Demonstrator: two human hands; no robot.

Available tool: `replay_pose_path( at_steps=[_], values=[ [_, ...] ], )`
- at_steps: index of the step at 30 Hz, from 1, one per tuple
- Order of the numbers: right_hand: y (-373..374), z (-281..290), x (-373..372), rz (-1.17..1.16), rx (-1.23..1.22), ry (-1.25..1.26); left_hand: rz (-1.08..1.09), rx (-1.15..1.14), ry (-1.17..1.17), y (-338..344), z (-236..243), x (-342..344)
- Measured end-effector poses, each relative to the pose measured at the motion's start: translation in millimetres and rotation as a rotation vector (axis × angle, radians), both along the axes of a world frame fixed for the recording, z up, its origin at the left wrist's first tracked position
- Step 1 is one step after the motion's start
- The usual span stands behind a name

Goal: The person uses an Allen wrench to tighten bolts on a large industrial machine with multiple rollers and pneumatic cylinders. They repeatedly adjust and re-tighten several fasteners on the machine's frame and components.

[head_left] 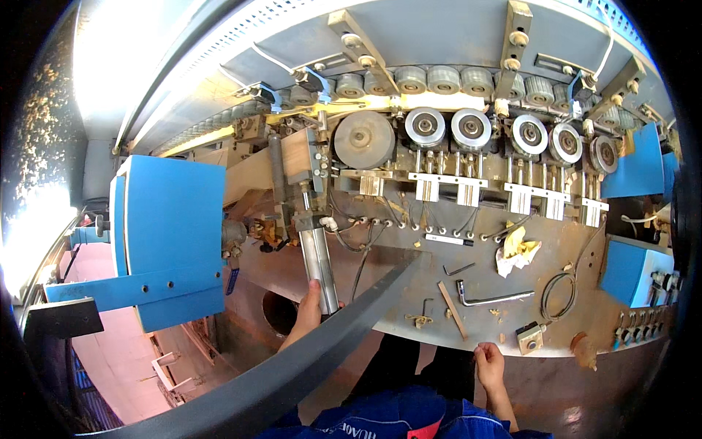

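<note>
My left hand [310, 306] is wrapped round the lower part of a steel pneumatic cylinder [319, 267] on the machine, partly hidden behind a long dark bar [351, 306]. Near the front edge of the metal plate [468, 329] my right hand [488, 360] has its fingers curled, with nothing visible in them. On the plate lie an L-shaped socket wrench [493, 298], two hex keys [459, 268], a wooden strip [452, 311] and a crumpled yellow rag [518, 254]. A small switch box [531, 338] with a coiled cable [558, 296] is at the front right.
A row of rollers [472, 133] on slide blocks runs across the back, with hoses below. A large blue housing [168, 234] stands at the left, a smaller blue box [629, 271] at the right. A round opening [276, 313] is beside my left hand. The dark bar crosses diagonally in front.
</note>
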State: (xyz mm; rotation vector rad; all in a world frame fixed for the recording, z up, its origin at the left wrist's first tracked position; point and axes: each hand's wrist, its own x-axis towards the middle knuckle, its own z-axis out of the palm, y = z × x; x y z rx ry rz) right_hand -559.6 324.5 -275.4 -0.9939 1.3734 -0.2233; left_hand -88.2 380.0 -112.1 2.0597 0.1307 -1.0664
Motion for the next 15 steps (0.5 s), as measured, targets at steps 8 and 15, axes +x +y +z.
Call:
replay_pose_path(
  at_steps=[8,15],
  values=[
    [-126.7,87.2,152.6,0.217,-0.365,-0.112,-0.025,0.021,0.02,-12.0,5.9,-0.9],
    [-206.8,148.3,331.2,0.436,-0.883,-0.411,0.059,-0.064,0.075,-7.7,4.5,-1.8]
  ],
)
